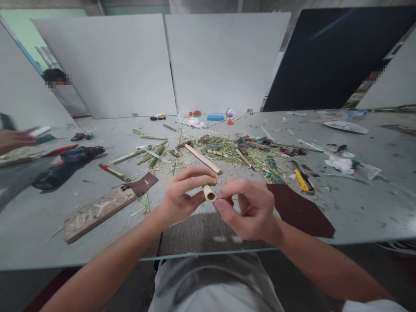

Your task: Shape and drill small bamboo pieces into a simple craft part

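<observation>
My left hand [183,193] is closed round a short pale bamboo tube [209,193], its hollow cut end facing me. My right hand [248,208] is pinched against the tube's end from the right, fingers curled; whether it holds anything small I cannot make out. Both hands hover above the near edge of the grey table [357,208]. Just beyond them lies a flat wooden stick [203,159] and a heap of green bamboo shavings [237,151].
A dark red sheet [302,210] lies right of my hands, a yellow utility knife [303,177] behind it. On the left lie a patterned board [97,210], a black-and-red power drill [68,164] and bamboo sticks [143,151]. Another person's hand [13,139] shows at far left.
</observation>
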Available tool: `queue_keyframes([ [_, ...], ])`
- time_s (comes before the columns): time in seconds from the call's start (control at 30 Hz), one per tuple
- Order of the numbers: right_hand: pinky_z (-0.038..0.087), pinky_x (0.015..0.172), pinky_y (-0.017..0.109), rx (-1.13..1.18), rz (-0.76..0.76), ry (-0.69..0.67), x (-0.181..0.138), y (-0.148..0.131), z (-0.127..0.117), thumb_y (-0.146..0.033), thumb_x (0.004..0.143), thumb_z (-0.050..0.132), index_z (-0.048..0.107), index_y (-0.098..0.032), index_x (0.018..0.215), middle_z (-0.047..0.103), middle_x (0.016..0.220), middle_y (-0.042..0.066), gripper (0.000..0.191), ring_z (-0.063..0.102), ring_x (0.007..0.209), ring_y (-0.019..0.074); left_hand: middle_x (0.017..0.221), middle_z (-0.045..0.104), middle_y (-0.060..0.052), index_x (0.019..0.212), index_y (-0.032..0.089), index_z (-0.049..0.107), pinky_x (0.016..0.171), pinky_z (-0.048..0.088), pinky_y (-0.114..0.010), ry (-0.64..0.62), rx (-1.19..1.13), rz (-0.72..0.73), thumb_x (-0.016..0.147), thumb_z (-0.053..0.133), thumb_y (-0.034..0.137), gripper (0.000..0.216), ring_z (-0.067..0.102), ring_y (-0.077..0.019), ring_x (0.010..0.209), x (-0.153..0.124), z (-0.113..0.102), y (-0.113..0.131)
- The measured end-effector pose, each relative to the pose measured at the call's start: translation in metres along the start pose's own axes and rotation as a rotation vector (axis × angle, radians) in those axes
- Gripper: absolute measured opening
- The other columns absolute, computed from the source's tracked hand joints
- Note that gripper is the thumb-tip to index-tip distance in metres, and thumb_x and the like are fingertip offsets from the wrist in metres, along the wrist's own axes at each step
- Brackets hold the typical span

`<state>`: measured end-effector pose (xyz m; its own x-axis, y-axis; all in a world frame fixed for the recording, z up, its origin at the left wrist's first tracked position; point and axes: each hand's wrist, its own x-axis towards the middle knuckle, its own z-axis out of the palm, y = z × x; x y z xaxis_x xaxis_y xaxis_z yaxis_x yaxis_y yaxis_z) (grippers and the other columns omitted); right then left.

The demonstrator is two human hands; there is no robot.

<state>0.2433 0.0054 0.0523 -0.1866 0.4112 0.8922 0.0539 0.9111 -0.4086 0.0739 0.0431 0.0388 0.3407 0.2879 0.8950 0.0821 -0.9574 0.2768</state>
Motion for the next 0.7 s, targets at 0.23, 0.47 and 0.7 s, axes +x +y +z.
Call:
queue_keyframes([
  [0.23,0.042,0.048,0.022,0.033,0.001,0.024,-0.0045,0.0036,0.0003,-0.008,0.075,0.064,0.061,-0.019,0.082,0.059,0.060,-0.003,0.014,0.049,0.047,0.0081,0.099,0.068,-0.010,0.102,0.016,0.067,0.084,0.060,-0.035,-0.004,0.003,0.011,0.081,0.069,0.010,0.022,0.069,-0.0183,0.090,0.0003,-0.0004,0.0001],
  [0.47,0.042,0.049,0.024,0.039,0.012,0.021,-0.0084,0.0059,0.0011,-0.008,0.074,0.064,0.059,-0.020,0.082,0.056,0.059,-0.003,0.016,0.049,0.048,0.0088,0.100,0.068,-0.009,0.103,0.018,0.067,0.085,0.060,-0.035,0.003,0.019,0.008,0.079,0.069,0.007,0.027,0.069,-0.0178,0.090,0.0001,0.0001,0.0003],
  [0.7,0.040,0.050,0.024,0.049,0.031,0.021,-0.0102,0.0057,0.0015,-0.008,0.073,0.064,0.056,-0.020,0.078,0.052,0.058,-0.004,0.016,0.047,0.048,0.0081,0.100,0.068,-0.009,0.104,0.018,0.068,0.085,0.060,-0.036,0.001,0.027,0.001,0.078,0.070,0.005,0.029,0.069,-0.0179,0.090,-0.0007,-0.0005,-0.0003],
])
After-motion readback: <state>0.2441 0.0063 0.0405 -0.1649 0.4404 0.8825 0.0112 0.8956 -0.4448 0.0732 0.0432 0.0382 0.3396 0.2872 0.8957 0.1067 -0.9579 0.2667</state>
